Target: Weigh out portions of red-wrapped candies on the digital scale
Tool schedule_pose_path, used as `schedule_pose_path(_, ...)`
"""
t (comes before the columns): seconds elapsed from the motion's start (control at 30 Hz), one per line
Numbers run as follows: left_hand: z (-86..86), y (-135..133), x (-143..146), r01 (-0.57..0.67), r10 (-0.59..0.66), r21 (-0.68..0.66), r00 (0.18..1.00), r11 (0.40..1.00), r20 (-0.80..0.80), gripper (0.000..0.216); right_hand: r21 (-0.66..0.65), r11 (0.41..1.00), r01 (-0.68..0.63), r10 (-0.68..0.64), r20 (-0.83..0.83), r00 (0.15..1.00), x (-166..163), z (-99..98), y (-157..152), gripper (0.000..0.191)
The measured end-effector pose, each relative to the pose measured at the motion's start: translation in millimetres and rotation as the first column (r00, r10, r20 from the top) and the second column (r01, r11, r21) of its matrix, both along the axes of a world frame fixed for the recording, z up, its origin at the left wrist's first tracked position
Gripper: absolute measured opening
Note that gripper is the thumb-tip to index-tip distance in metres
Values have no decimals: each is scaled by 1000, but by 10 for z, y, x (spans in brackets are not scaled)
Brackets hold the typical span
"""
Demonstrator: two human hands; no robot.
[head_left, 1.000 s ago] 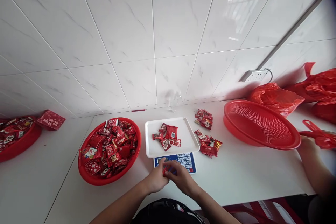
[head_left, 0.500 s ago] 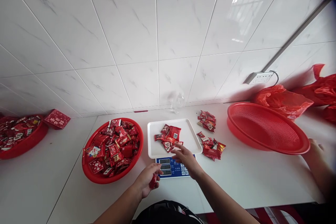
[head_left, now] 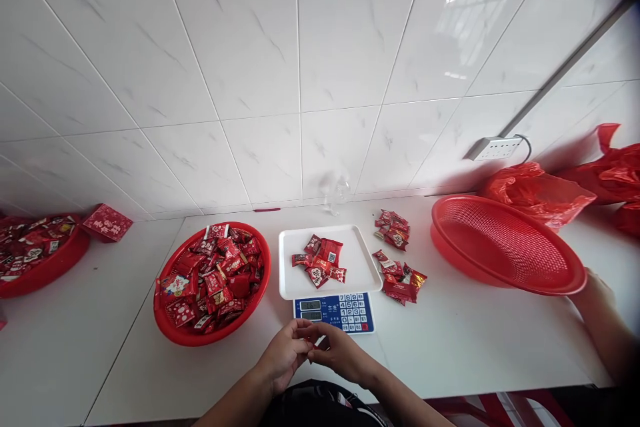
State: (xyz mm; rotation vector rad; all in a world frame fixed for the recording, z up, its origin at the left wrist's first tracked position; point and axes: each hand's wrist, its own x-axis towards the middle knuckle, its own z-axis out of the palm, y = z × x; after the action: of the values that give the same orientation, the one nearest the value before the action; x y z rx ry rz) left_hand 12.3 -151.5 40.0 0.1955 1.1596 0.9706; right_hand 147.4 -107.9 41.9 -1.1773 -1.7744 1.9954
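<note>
My left hand (head_left: 284, 355) and my right hand (head_left: 339, 351) meet fingertip to fingertip at the near table edge, just in front of the scale's blue keypad (head_left: 334, 312). Both hands are pinched closed; what they hold between them is hidden. The scale's white tray (head_left: 360, 268) carries several red candy packets (head_left: 320, 260). To the left stands a red basket (head_left: 167, 333) heaped with red wrapped candies (head_left: 215, 275).
Two loose piles of candy packets (head_left: 397, 277) lie right of the scale. An empty red basket (head_left: 505, 243) sits at the right, with another person's hand (head_left: 597, 297) at its rim. Red plastic bags (head_left: 543, 190), a wall socket (head_left: 494, 147) and a far-left candy basket (head_left: 35, 260) are present.
My right hand pulled back from the tray to meet my left hand near the table edge. The red candy seen in my left hand half a second ago no longer shows.
</note>
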Motion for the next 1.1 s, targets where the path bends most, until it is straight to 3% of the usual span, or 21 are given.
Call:
schedule_pose_path(0.17, -11, -16, 0, 25, -24, 17, 998, 1000, -62, 27, -112, 992, 61, -72, -106, 992, -49, -68, -13, 34)
schedule_pose_path(0.33, 25, 5, -81, 63, -64, -8, 992, 998, -111, 31, -84, 987, 136, -146, -136, 980, -93, -69, 48, 36)
schedule_pose_path(0.53, -33, 38, -303, -57, 63, 50, 988, 997, -139, 32, -39, 998, 49, -54, -158, 986, -63, -38, 126, 40)
schedule_pose_path(0.67, 20, 153, -601, -183, 213, 119, 915, 976, -343, 40, -11, 999, 38, -39, -64, 997, -23, -73, 146, 39)
schedule_pose_path(0.8, 66, 270, -991, -273, 353, 226, 774, 935, -525, 43, -11, 1000, 1, -2, -35, 999, 16, -121, 145, 37)
schedule_pose_path(0.87, 13, 294, -1184, -235, 339, 245, 684, 941, -646, 48, -14, 1000, -8, 7, -24, 1000, 28, -136, 139, 37)
schedule_pose_path(0.93, -102, 304, -1359, -100, 245, 226, 506, 969, -827, 56, -18, 1000, -11, 11, -8, 1000, 35, -144, 135, 37)
schedule_pose_path(1.0, -255, 324, -1509, 95, 84, 108, 227, 990, -970, 59, -23, 1000, -14, 14, 2, 1000, 43, -149, 132, 36)
schedule_pose_path(1.07, -402, 374, -1624, 233, -61, -59, 1, 971, -998, 51, -32, 999, -19, 19, 6, 1000, 54, -151, 131, 36)
schedule_pose_path(1.1, -462, 414, -1666, 274, -105, -117, -58, 955, -993, 47, -37, 999, -20, 21, 7, 1000, 62, -152, 130, 36)
